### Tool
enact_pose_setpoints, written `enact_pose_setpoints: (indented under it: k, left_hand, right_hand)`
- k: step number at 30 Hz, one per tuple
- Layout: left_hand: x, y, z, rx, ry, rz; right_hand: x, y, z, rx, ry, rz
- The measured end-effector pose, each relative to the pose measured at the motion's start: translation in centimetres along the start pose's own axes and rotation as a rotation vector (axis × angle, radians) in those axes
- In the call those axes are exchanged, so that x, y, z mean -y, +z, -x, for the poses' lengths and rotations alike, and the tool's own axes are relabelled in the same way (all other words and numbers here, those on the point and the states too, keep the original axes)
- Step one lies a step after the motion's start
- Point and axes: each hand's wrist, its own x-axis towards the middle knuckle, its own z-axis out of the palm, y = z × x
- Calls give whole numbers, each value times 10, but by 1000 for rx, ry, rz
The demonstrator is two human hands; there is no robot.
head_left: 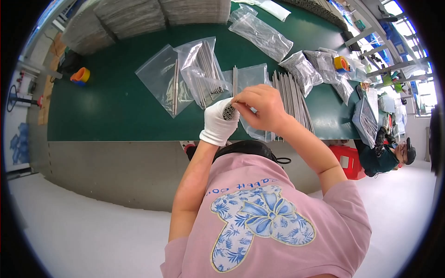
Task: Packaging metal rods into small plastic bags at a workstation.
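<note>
My left hand [216, 125], in a white glove, is wrapped round a bundle of thin metal tubes [228, 112], their round hollow ends turned toward me. Bare, my right hand [263, 107] curls beside the bundle with its fingertips at the tube ends; whatever is between them is too small to make out. Just beyond the hands, a few more tubes [235, 78] stick out, and I cannot tell if they belong to the held bundle. A row of loose metal tubes [292, 95] lies to the right of my right hand. Clear bags with tubes [204, 65] lie ahead.
The green table [106, 116] has wrapped stacks [130, 18] along its far left edge. Filled plastic bags [303, 72] lie at right. Orange tape rolls [81, 75] sit at left and right. A person [384, 155] is beyond the right end, near a red stool [347, 162].
</note>
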Motion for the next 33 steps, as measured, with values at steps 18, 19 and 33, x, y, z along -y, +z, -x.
enact_pose_setpoints:
  k: [18,19,33]
  left_hand:
    - [-1,2,-2,4,-41,11]
    - [-1,2,-2,5,-42,12]
    - [1,0,-1,23,-3,-1]
  right_hand:
    - [-3,-1,1,-42,46,-38]
    - [-3,-1,1,-45,49,-45]
    - [-1,1,0,27,-24,75]
